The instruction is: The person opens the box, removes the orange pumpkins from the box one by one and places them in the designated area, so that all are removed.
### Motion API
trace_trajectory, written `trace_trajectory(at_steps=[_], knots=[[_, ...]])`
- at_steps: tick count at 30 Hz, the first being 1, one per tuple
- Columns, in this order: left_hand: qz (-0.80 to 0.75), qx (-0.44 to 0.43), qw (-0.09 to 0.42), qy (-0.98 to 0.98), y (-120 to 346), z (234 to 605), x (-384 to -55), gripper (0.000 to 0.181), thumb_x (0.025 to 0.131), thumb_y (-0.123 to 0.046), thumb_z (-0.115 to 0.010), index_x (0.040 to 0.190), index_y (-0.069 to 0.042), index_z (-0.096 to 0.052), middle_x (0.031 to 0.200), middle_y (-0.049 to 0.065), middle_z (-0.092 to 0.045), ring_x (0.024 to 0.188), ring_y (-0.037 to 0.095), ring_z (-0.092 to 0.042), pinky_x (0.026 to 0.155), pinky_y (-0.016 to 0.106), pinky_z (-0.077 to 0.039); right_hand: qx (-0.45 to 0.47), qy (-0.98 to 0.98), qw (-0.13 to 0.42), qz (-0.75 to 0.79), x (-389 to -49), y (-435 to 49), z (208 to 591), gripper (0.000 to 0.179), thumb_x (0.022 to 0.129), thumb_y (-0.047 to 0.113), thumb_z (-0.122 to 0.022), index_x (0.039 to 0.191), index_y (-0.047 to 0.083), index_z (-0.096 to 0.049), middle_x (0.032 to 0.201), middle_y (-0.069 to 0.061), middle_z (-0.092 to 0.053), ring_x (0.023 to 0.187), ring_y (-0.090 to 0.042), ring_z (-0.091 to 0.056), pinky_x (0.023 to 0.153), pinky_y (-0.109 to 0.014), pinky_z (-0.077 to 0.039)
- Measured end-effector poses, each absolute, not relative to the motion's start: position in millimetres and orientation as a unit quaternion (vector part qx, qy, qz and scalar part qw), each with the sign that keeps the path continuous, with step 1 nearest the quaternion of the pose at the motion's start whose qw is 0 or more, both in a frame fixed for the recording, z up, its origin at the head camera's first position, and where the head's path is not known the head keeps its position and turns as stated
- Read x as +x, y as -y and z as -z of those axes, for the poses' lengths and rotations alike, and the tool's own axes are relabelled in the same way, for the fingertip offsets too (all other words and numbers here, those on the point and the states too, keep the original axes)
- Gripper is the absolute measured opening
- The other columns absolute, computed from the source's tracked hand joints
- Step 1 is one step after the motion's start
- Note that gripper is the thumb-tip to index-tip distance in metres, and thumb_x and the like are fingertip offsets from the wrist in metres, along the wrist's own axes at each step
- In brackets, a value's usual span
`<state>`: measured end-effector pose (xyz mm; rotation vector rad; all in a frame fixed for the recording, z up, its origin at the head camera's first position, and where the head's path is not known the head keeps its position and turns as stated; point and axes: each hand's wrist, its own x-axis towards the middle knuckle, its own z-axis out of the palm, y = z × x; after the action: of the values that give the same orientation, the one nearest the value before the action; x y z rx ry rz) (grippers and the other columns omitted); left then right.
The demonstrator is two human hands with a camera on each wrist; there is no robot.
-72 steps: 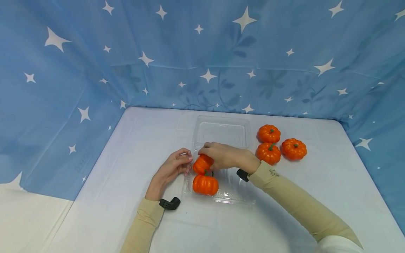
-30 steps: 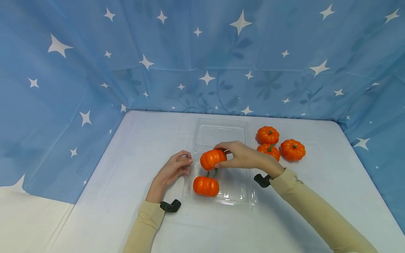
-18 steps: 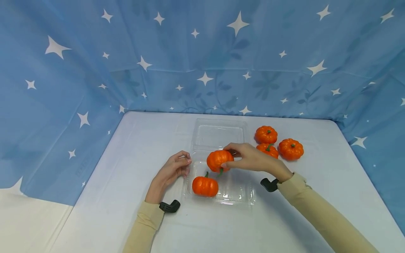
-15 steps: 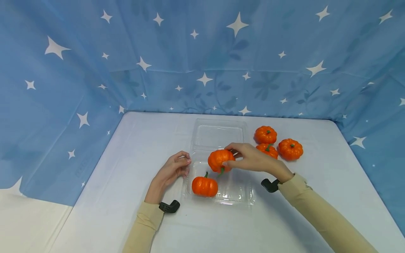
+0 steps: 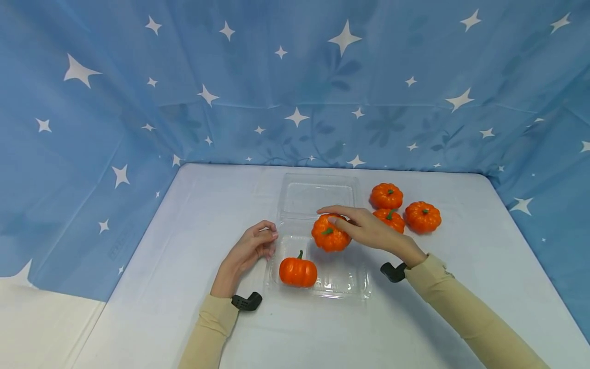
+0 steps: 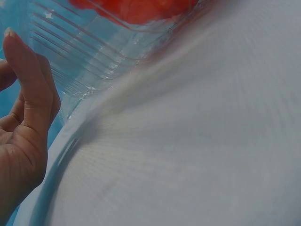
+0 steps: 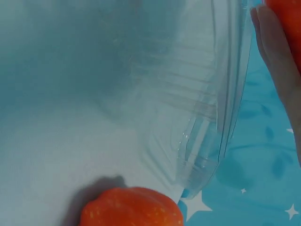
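Note:
My right hand [image 5: 369, 229] holds a small orange toy pumpkin [image 5: 333, 242] over the base of a clear plastic clamshell box [image 5: 343, 277]. The thumb lies across its top near the green stem, and the fingers reach along its far side. In the right wrist view, fingers [image 7: 277, 52] lie against the held pumpkin [image 7: 291, 23]. A second pumpkin [image 5: 298, 272] lies on its side in the front left of the box, stem pointing away. Beside the box's left edge is my left hand [image 5: 251, 245], fingers loosely bent and holding nothing. The left wrist view shows that hand [image 6: 28, 103] near the ribbed wall [image 6: 80, 52].
The box's lid [image 5: 318, 197] lies folded open at the back. To the right stand three more pumpkins: one at the back [image 5: 386, 196], one partly behind my right hand [image 5: 389, 219], one farther right [image 5: 422, 217]. A blue star-patterned curtain [image 5: 295, 77] surrounds the white table [image 5: 221, 195].
My right hand has lifted the pumpkin from the box's left rear and carried it rightward. The pumpkin has turned from stem-down to stem facing up. My left hand has stayed put.

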<state>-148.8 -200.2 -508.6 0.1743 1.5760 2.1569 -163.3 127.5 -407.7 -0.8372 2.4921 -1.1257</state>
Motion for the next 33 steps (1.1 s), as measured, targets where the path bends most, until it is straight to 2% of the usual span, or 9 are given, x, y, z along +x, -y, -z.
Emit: trace_trajectory(at_steps=[3, 8, 12, 16, 20, 24, 29, 33], knots=[[-0.784, 0.064, 0.23, -0.573, 200, 509, -149, 0.008, 0.104, -0.001, -0.051, 0.11, -0.007, -0.049, 0.072, 0.0, -0.056, 0.056, 0.011, -0.056, 0.05, 0.023, -0.05, -0.277, -0.858, 0.157, 0.403, -164, -129, 409, 0.037, 0.108, 0.038, -0.052, 0.142, 0.028, -0.061, 0.141, 0.001, -0.064, 0.13, -0.026, -0.059, 0.103, -0.051, -0.053], [-0.785, 0.063, 0.23, -0.572, 199, 509, -149, 0.009, 0.104, -0.001, -0.051, 0.109, -0.007, -0.049, 0.072, 0.0, -0.056, 0.056, 0.011, -0.056, 0.05, 0.023, -0.05, -0.214, -0.82, 0.225, 0.481, -167, -133, 410, 0.043, 0.108, 0.045, -0.049, 0.146, 0.027, -0.057, 0.146, -0.004, -0.059, 0.128, -0.03, -0.057, 0.094, -0.044, -0.058], [-0.785, 0.064, 0.232, -0.57, 198, 509, -148, 0.009, 0.104, -0.001, -0.051, 0.109, -0.007, -0.049, 0.072, 0.0, -0.056, 0.056, 0.011, -0.055, 0.05, 0.023, -0.05, -0.158, -0.773, 0.265, 0.554, -169, -139, 412, 0.053, 0.106, 0.051, -0.049, 0.149, 0.021, -0.053, 0.148, -0.008, -0.056, 0.128, -0.028, -0.058, 0.095, -0.041, -0.058], [-0.786, 0.065, 0.231, -0.57, 197, 509, -147, 0.008, 0.104, 0.0, -0.051, 0.108, -0.007, -0.049, 0.072, 0.0, -0.056, 0.055, 0.011, -0.055, 0.05, 0.023, -0.05, -0.152, -0.711, 0.308, 0.614, -168, -145, 417, 0.051, 0.109, 0.038, -0.05, 0.152, 0.01, -0.047, 0.149, -0.011, -0.055, 0.126, -0.024, -0.062, 0.101, -0.039, -0.056], [-0.785, 0.063, 0.23, -0.572, 198, 509, -148, 0.008, 0.104, 0.0, -0.05, 0.109, -0.007, -0.049, 0.072, 0.0, -0.056, 0.055, 0.011, -0.055, 0.05, 0.023, -0.05, -0.175, -0.665, 0.332, 0.646, -166, -144, 422, 0.047, 0.109, 0.021, -0.049, 0.153, 0.007, -0.044, 0.149, -0.014, -0.055, 0.123, -0.03, -0.065, 0.102, -0.045, -0.055], [-0.785, 0.062, 0.23, -0.573, 198, 510, -149, 0.008, 0.105, 0.0, -0.049, 0.109, -0.007, -0.049, 0.071, 0.0, -0.056, 0.056, 0.011, -0.055, 0.049, 0.023, -0.05, -0.192, -0.696, 0.338, 0.603, -162, -135, 424, 0.05, 0.107, 0.024, -0.053, 0.155, 0.011, -0.043, 0.149, -0.014, -0.054, 0.118, -0.034, -0.067, 0.1, -0.05, -0.056], [-0.785, 0.067, 0.234, -0.57, 198, 509, -149, 0.007, 0.104, -0.001, -0.051, 0.108, -0.007, -0.049, 0.072, 0.001, -0.057, 0.057, 0.012, -0.055, 0.049, 0.023, -0.048, -0.205, -0.755, 0.356, 0.511, -158, -119, 426, 0.064, 0.102, 0.032, -0.062, 0.158, 0.013, -0.037, 0.155, -0.016, -0.048, 0.123, -0.034, -0.065, 0.101, -0.051, -0.055], [-0.784, 0.066, 0.235, -0.57, 198, 509, -149, 0.006, 0.105, -0.002, -0.051, 0.108, -0.006, -0.048, 0.072, 0.002, -0.059, 0.058, 0.013, -0.056, 0.049, 0.023, -0.047, -0.244, -0.81, 0.331, 0.417, -156, -105, 426, 0.069, 0.098, 0.036, -0.067, 0.157, 0.012, -0.039, 0.154, -0.018, -0.049, 0.123, -0.036, -0.064, 0.099, -0.049, -0.057]])
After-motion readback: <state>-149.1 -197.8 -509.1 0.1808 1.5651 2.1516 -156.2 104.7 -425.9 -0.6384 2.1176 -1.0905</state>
